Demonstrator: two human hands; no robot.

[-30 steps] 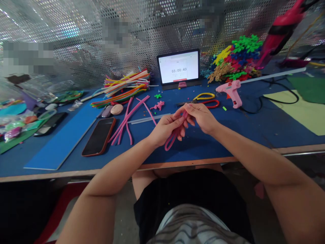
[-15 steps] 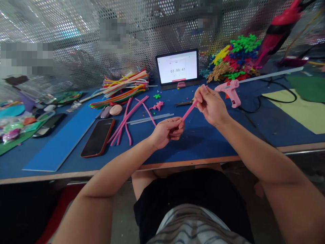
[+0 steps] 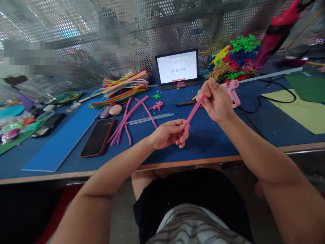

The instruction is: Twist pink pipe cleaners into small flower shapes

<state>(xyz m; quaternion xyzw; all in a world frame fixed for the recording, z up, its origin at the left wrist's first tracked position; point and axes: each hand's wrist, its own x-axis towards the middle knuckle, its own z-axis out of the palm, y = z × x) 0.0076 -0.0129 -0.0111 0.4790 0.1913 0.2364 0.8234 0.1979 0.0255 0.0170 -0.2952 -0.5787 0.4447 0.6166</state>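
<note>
Quick look at our bench: we've got one pink pipe cleaner (image 3: 195, 110) strung between both hands, held up over the middle of the blue desk (image 3: 203, 145), closer to the front edge than the back. Our hands are apart, with the stem bridging the gap. The right hand (image 3: 215, 101) has its top end pinched in the fingertips, and the left hand (image 3: 169, 134) has the bottom end curled into its fingers, so both are clamped on the same piece.

Its long axis runs diagonally: the low end sits toward us and to the left, while the high end points up and away to the right, toward the pink hot glue gun (image 3: 235, 93) near the back right. The right hand is the nearer one to that gun and overlaps it in our view. Further left on the desk we've got loose pink pipe cleaners (image 3: 124, 123), a phone (image 3: 98, 137) lying flat, and a bundle of mixed-colour pipe cleaners (image 3: 124, 88) near the back edge, just beside the tablet (image 3: 177, 66).
</note>
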